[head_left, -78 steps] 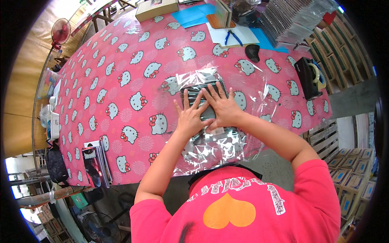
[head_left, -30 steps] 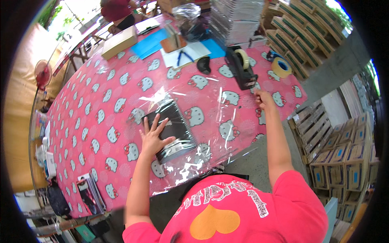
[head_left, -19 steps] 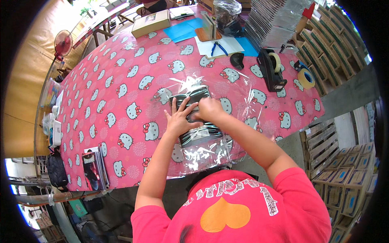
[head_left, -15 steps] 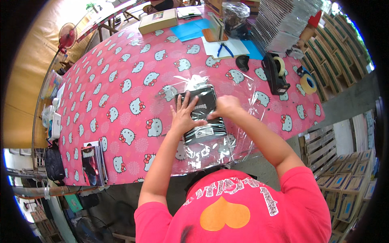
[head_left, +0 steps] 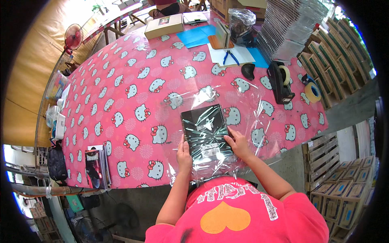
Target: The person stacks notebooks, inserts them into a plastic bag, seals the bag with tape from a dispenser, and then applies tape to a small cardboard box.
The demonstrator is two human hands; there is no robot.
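Observation:
A black notebook [head_left: 204,121] with a pale label near its lower end lies close to the table's near edge. Shiny creases of clear plastic film [head_left: 255,117] run across its cover, and loose film spreads out around it. My left hand [head_left: 184,156] is along the notebook's lower left side, fingers close together and thumb up. At the right side my right hand [head_left: 239,143] grips the edge, its thumb over the cover. Part of the fingers of both hands is hidden by the film and notebook.
A tape dispenser [head_left: 280,85], a tape roll [head_left: 312,92], a black curved object [head_left: 248,71] and blue pliers [head_left: 231,57] lie to the right. Behind them rises a tall stack of plastic-wrapped items [head_left: 285,32]. Several notebooks [head_left: 96,168] lie at the near left edge.
My left hand has left the cover, where it lay spread, for the left side. My right hand has moved lower along the right side. The notebook is nearer me, with film creases across it.

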